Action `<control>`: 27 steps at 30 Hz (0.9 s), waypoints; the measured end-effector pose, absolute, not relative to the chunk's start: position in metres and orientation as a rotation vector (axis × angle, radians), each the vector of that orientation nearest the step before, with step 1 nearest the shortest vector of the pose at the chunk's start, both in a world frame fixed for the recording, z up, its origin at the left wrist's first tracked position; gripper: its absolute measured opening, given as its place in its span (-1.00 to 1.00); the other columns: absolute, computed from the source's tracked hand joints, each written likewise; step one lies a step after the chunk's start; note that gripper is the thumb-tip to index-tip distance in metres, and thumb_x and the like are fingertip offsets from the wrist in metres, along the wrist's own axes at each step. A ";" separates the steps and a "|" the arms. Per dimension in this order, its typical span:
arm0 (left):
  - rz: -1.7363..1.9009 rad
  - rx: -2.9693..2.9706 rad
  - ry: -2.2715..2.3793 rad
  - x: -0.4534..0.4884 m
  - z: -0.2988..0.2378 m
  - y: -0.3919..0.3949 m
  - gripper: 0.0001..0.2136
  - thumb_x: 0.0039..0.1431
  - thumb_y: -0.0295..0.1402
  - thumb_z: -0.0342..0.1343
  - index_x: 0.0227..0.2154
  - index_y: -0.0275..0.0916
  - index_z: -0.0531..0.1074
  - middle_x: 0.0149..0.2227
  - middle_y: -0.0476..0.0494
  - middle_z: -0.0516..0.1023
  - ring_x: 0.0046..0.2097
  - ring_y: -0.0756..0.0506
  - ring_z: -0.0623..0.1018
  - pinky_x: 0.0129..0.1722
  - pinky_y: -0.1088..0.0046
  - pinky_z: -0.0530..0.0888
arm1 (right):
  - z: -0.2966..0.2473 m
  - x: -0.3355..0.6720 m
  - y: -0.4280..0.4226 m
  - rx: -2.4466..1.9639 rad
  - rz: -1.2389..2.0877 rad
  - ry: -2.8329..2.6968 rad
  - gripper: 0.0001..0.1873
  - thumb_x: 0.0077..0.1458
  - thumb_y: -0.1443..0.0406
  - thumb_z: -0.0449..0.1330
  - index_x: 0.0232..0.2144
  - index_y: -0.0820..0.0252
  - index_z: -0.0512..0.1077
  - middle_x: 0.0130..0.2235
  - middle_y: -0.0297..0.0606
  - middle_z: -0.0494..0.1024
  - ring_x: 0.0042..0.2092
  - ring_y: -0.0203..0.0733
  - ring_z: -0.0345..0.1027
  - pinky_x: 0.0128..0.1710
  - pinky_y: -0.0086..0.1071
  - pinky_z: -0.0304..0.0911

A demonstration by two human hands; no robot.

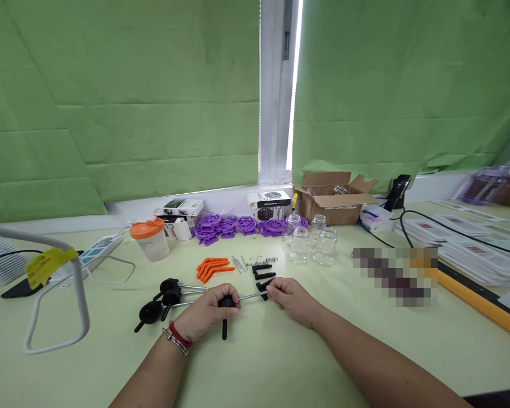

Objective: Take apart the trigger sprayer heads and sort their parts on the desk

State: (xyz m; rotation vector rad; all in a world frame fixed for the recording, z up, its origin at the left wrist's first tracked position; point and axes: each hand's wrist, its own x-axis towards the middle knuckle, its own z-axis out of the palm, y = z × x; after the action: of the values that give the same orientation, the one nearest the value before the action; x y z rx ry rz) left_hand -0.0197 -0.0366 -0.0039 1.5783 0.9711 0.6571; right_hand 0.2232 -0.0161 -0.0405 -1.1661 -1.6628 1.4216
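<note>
My left hand [206,311] is closed around a round black plastic part [226,302] whose short handle [225,330] points down toward me. A thin metal rod [253,296] runs from that part to the right. My right hand [295,300] pinches the rod's far end between thumb and fingers. Just behind the right fingertips lie several black plastic pieces [264,276]. To the left of my left hand rest similar round black parts with rods [151,311]. Orange angled pieces [215,270], springs [267,261] and small metal pins [238,264] lie beyond my hands.
Several glass jars [300,249] stand behind my right hand, near an open cardboard box [340,212]. Purple plastic wheels [246,225] line the back below small boxes [270,199]. An orange-lidded cup [153,243], a power strip [104,248] and a bent metal tube [85,311] occupy the left.
</note>
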 end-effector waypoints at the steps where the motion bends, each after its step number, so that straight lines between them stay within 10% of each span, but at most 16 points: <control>1: 0.661 1.577 0.970 -0.020 -0.004 -0.037 -0.83 -0.06 -0.34 0.20 -0.38 -0.24 0.37 -0.36 -0.01 0.40 -0.30 -0.01 0.33 -0.26 0.48 0.27 | -0.040 0.223 -0.016 -1.170 1.420 -1.663 -0.62 0.05 -0.01 0.07 -0.49 0.20 0.30 -0.63 -0.49 0.11 -0.57 -0.41 -0.10 -0.57 -0.47 -0.13; 27: 0.651 1.601 0.981 -0.019 -0.003 -0.037 -0.84 -0.04 -0.36 0.17 -0.38 -0.25 0.36 -0.38 0.01 0.39 -0.32 0.00 0.33 -0.28 0.49 0.27 | -0.046 0.223 -0.013 -1.135 1.422 -1.650 -0.75 0.06 0.13 0.10 -0.48 0.19 0.27 -0.58 -0.48 0.14 -0.54 -0.40 -0.04 -0.51 -0.45 -0.07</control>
State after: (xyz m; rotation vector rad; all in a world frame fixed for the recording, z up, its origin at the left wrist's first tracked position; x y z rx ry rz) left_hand -0.0193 -0.0372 -0.0025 1.6012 0.9806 0.6509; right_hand 0.2230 -0.0133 -0.0465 -1.1352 -1.6505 1.4225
